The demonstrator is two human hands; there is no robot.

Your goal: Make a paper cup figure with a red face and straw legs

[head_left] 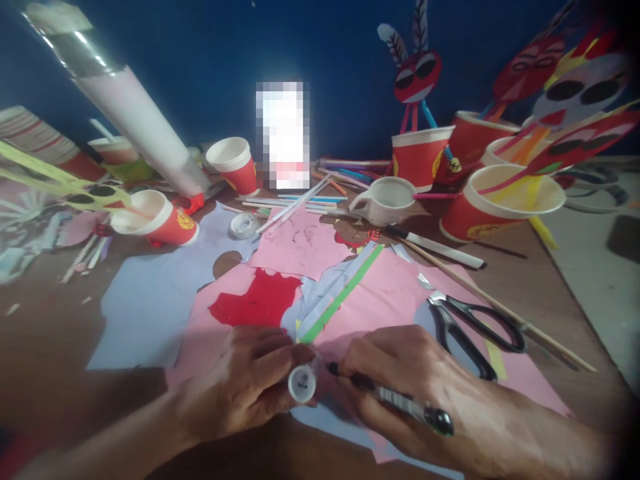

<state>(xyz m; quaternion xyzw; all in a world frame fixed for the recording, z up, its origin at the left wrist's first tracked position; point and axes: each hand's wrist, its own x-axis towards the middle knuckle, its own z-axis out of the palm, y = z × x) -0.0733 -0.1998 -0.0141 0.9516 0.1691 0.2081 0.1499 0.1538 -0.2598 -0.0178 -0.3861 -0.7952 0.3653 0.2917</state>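
My left hand [257,377] is closed around a small white tube [302,384], whose round end with dark print faces me. A dark pen [395,399] lies in the closed fingers of my right hand [395,373], its black tip pointing at the tube, a small gap apart. Under both hands are pink paper [380,307] and pale blue paper [145,307]. Beyond my left hand rests a red paper cutout [255,299]. A green strip [345,293] runs away from between the hands. Black-handled scissors [473,327] lie just right of my right hand.
A wooden stick [500,300] and a white marker [443,249] lie to the right. At the back stand a white cup [385,200], red paper cups [420,160] with paper masks, and a lit, blurred-out screen [283,137]. A tape roll [243,226] sits left of centre.
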